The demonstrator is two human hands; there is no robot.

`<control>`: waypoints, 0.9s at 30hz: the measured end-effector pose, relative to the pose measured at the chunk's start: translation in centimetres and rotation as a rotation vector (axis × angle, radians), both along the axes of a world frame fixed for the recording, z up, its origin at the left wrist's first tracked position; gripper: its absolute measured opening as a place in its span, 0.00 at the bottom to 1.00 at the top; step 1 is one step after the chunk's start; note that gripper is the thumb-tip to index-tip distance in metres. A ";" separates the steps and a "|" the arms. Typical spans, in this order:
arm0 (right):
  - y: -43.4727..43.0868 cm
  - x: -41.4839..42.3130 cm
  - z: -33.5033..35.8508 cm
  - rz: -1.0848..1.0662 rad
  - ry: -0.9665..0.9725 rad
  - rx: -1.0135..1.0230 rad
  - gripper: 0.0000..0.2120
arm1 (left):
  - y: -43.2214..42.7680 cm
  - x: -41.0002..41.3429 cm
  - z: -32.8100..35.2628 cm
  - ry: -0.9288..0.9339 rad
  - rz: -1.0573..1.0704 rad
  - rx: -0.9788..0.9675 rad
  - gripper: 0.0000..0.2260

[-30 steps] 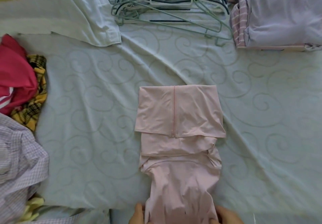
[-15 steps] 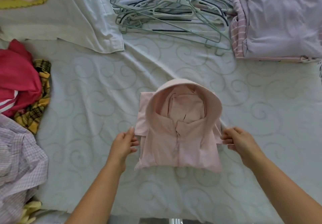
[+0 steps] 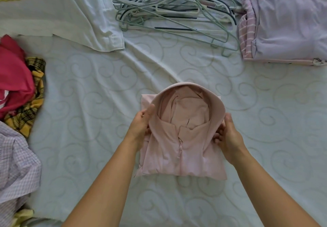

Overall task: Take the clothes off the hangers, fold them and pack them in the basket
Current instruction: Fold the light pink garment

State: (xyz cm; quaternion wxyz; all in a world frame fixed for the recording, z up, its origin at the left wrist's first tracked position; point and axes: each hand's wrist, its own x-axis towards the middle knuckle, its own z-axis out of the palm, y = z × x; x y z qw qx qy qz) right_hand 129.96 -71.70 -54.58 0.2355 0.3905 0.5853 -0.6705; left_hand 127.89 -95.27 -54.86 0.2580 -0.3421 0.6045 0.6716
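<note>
**Both hands on the folded pink hoodie**

The pink hoodie (image 3: 182,149) lies folded into a compact square in the middle of the bed (image 3: 88,103), zip side up, its hood standing open on top. The left hand (image 3: 141,126) grips the hoodie's left edge, thumb laid over the hood's rim and fingers tucked under the fabric. The right hand (image 3: 228,136) holds the right edge, fingers curled in against the cloth. At the far side of the bed sits a tangled heap of empty hangers (image 3: 173,9). Right of them, a stack of folded clothes (image 3: 286,20). On the left, a white garment (image 3: 70,14) spreads flat, and nearer along the left edge lie a red top (image 3: 14,74), a yellow plaid piece (image 3: 30,110) and a checked shirt (image 3: 16,165), unfolded.
</note>
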 end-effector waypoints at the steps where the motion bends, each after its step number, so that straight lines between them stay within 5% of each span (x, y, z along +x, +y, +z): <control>1: 0.1 0.0 0.0 0.029 0.019 -0.014 0.33 | 0.0 0.0 -0.3 0.032 -0.063 -0.028 0.27; 6: -0.1 1.3 -0.3 0.275 0.176 0.369 0.12 | 0.4 1.4 -1.4 0.308 -0.302 -0.613 0.07; 12: 1.7 2.4 2.3 0.250 0.332 0.424 0.30 | -2.8 2.7 1.4 0.447 -0.297 -0.494 0.26; 15: 3.2 3.7 5.1 0.370 0.323 0.366 0.28 | -4.3 4.4 5.0 0.371 -0.377 -0.403 0.23; 19: 5.9 4.1 8.3 0.692 0.049 0.321 0.10 | -6.1 5.4 7.9 0.037 -0.542 -0.288 0.14; 22: 5.8 0.6 7.6 0.841 -0.176 0.272 0.10 | -5.9 2.3 6.8 -0.149 -0.649 -0.224 0.11; 27: 5.2 -6.6 1.9 0.457 -0.225 0.246 0.21 | -4.5 -3.8 1.5 -0.168 0.002 -0.213 0.10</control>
